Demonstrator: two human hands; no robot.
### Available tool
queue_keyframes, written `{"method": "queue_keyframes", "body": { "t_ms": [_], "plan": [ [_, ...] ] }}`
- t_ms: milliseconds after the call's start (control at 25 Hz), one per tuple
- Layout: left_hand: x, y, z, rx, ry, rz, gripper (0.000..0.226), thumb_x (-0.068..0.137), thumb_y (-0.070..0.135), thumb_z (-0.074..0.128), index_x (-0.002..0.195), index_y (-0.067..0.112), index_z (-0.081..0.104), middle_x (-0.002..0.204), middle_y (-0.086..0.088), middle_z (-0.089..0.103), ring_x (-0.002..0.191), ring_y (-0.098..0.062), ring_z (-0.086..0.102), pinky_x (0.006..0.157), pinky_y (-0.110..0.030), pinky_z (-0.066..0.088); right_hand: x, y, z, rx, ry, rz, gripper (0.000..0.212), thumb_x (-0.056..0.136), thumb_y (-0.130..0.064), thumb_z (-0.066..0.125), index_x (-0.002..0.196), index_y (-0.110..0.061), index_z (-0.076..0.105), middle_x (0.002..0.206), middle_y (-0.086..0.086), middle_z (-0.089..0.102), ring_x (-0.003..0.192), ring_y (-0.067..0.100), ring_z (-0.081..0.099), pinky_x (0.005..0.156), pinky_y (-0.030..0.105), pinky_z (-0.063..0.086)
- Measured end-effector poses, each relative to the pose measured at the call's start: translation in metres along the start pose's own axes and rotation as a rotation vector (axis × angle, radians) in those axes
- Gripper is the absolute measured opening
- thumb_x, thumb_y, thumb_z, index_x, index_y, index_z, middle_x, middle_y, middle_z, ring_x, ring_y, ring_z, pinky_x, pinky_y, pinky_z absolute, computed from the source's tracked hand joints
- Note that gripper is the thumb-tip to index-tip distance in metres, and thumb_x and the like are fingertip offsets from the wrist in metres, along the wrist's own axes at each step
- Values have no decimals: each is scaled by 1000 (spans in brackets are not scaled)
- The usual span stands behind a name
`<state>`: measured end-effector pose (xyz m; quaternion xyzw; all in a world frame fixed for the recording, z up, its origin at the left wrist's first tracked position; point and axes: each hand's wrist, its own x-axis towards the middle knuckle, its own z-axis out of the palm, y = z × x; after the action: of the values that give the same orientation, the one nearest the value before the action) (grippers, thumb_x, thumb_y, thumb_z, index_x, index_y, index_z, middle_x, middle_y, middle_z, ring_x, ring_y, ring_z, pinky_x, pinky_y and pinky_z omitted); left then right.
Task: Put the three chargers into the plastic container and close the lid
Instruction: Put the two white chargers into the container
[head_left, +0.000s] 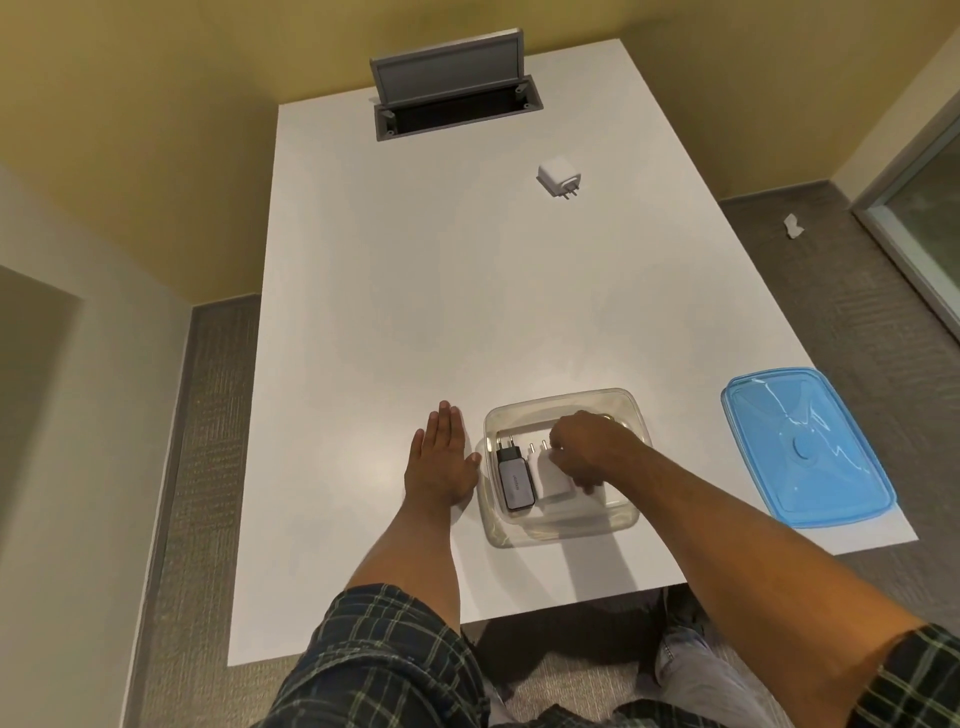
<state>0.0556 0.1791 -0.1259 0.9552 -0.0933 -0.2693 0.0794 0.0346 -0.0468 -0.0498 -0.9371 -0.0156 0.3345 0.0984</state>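
Head view, looking down on a white table (415, 291). A clear plastic container (631, 410) stands open near the table's front edge, to the right of centre. Two chargers lie side by side inside it, prongs pointing away from the person: a grey-and-black charger (514, 475) on the left, and a white charger (551, 478) just beside it on the right, the two touching or nearly so.

The right hand (587, 449) reaches down into the container from the right, its forearm crossing the container's near right corner. Its fingers are curled over the white charger and lie against that charger's right side and top; whether they actually grip it or only rest on it cannot be told from this view.

The left hand (441, 462) lies flat on the table, palm down, fingers extended and together, with nothing in it. It sits just left of the container, the thumb tip near the container's left wall.

A third charger, a white plug adapter (557, 177), lies well apart at the far right of the table, prongs pointing toward the person. The blue translucent lid (805, 447) rests flat on the table to the right of the container, near the table's right edge. An open grey cable hatch (452, 85) is set into the table's far end. Plaid sleeves (395, 670) cover both upper forearms.
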Motion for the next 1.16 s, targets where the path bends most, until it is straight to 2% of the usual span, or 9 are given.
{"method": "queue_keyframes", "body": {
  "t_ms": [80, 200, 280, 400, 520, 720, 880, 1000, 1160],
  "plan": [
    [6, 4, -4, 28, 86, 15, 74, 104, 34, 35, 162, 13, -7, 170, -3, -15, 158, -20, -8, 128, -41, -2, -7, -1, -16, -83, 115, -84, 32, 95, -36, 54, 78, -15, 72, 71, 5, 76, 63, 19, 72, 73, 30, 58],
    [18, 11, -10, 47, 143, 45, 71, 104, 28, 36, 162, 11, -1, 170, -5, -11, 159, -23, -4, 128, -41, 2, -7, 0, -38, -176, 306, -175, 37, 95, -47, 51, 84, -18, 73, 82, 3, 74, 80, 27, 70, 65, 28, 44],
    [30, 14, -14, 19, 142, 72, 66, 106, 26, 32, 162, 10, 1, 170, -6, -9, 159, -25, -4, 128, -41, 6, 2, 4, -54, -227, 416, -150, 43, 98, -49, 46, 81, -18, 70, 78, 4, 73, 76, 30, 69, 62, 29, 39],
    [49, 14, -17, -76, 144, 112, 60, 109, 25, 26, 162, 10, 1, 171, -6, -5, 159, -26, -1, 128, -39, 10, 32, 19, -81, -166, 582, 4, 44, 99, -50, 44, 85, -18, 71, 77, 4, 73, 75, 30, 70, 64, 30, 44],
    [73, 11, -16, -106, 189, 145, 60, 110, 31, 24, 162, 15, 0, 171, -2, -5, 159, -23, -1, 127, -41, 11, 75, 42, -101, -20, 559, 146, 30, 97, -41, 52, 108, -19, 68, 98, 3, 73, 95, 29, 69, 76, 35, 50],
    [110, 11, -21, -93, 310, 129, 63, 108, 43, 23, 163, 19, 1, 170, 5, -5, 158, -12, -4, 129, -37, 6, 141, 68, -128, 157, 453, 178, 52, 92, -26, 58, 143, -24, 49, 132, 5, 59, 125, 28, 56, 99, 41, 49],
    [142, 17, -27, -50, 440, 69, 61, 107, 38, 20, 162, 16, 11, 171, 2, 7, 158, -14, 7, 128, -37, 11, 194, 70, -150, 179, 486, 134, 63, 91, -23, 59, 151, -29, 40, 145, 7, 47, 130, 31, 52, 101, 43, 48],
    [161, 25, -31, -39, 521, 17, 61, 105, 37, 22, 161, 13, 20, 169, -2, 19, 157, -17, 18, 127, -40, 19, 227, 72, -166, 157, 494, 160, 64, 95, -31, 58, 154, -29, 32, 151, 11, 38, 134, 35, 46, 99, 46, 47],
    [183, 26, -37, -15, 557, 5, 62, 105, 39, 23, 161, 14, 20, 169, -1, 19, 157, -19, 19, 125, -43, 22, 268, 85, -188, 148, 558, 160, 64, 96, -33, 56, 154, -27, 30, 155, 14, 30, 138, 35, 39, 99, 49, 47]
  ]
}}
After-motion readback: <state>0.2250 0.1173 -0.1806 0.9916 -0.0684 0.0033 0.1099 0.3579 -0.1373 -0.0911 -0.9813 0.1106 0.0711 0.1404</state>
